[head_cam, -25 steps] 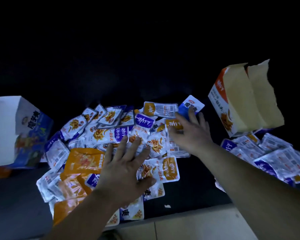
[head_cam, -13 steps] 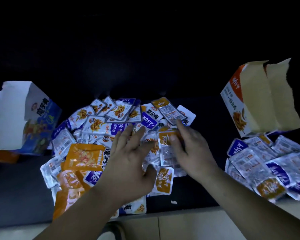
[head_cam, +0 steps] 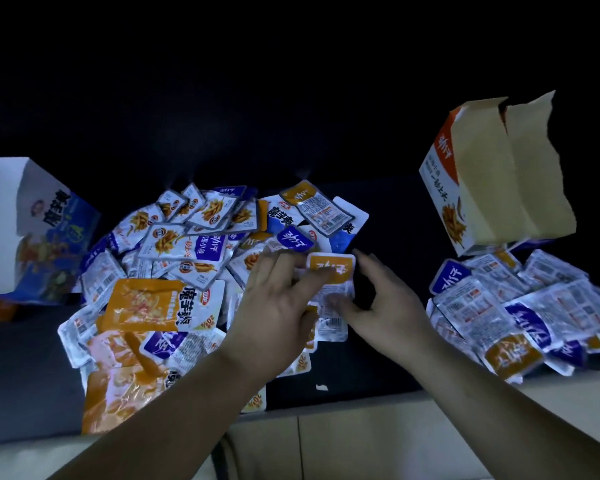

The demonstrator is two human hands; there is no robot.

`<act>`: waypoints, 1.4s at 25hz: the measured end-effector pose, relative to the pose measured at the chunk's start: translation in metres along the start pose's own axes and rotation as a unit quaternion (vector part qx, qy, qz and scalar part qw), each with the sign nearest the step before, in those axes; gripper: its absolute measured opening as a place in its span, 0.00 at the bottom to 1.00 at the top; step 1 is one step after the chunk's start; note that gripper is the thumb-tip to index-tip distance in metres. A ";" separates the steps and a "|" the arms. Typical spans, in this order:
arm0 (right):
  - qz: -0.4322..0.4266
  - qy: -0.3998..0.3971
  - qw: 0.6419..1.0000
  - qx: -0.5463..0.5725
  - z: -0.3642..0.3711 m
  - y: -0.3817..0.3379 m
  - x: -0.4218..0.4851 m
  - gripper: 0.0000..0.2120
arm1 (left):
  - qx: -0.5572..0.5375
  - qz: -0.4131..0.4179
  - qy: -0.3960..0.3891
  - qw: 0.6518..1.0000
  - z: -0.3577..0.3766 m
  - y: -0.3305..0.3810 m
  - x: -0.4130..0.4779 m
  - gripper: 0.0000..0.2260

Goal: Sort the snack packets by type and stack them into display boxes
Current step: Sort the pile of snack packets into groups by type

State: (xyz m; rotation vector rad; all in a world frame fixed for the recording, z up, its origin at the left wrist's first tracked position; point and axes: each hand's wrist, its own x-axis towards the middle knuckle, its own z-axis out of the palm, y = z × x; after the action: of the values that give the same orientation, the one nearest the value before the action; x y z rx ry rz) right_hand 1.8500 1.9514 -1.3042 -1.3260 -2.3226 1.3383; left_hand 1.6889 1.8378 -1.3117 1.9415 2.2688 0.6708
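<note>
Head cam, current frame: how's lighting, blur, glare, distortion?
Head view: dim, upper half near black. Head view: right packet pile smeared by motion blur, centre pile and orange-label packet sharper, with glare on the foil. Head view: wide-angle bend seems to lean the orange box and blue box outward.

Packet heap (head_cam: 187, 244) between blue box (head_cam: 59, 230), orange box (head_cam: 444, 192)
</note>
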 end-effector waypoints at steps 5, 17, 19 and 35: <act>0.016 0.021 0.989 0.142 0.005 -0.019 -0.002 0.24 | -0.107 0.005 0.097 0.989 -0.019 0.004 0.005 0.18; 0.048 0.079 0.973 0.210 -0.045 -0.034 0.010 0.11 | -0.414 -0.377 0.183 0.808 -0.062 -0.007 0.018 0.15; 0.043 0.071 0.971 0.226 -0.047 -0.033 0.007 0.13 | -0.469 -0.386 0.202 0.768 -0.066 -0.003 0.028 0.12; 0.150 0.336 0.915 0.163 -0.160 0.066 -0.064 0.08 | -0.666 -0.478 0.008 0.573 0.028 0.148 0.088 0.06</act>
State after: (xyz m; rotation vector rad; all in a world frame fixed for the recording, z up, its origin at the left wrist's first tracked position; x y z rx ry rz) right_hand 2.0109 2.0168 -1.2416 -1.7191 -1.4209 1.0372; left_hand 1.8175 1.9442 -1.2621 -0.0454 1.3807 1.4344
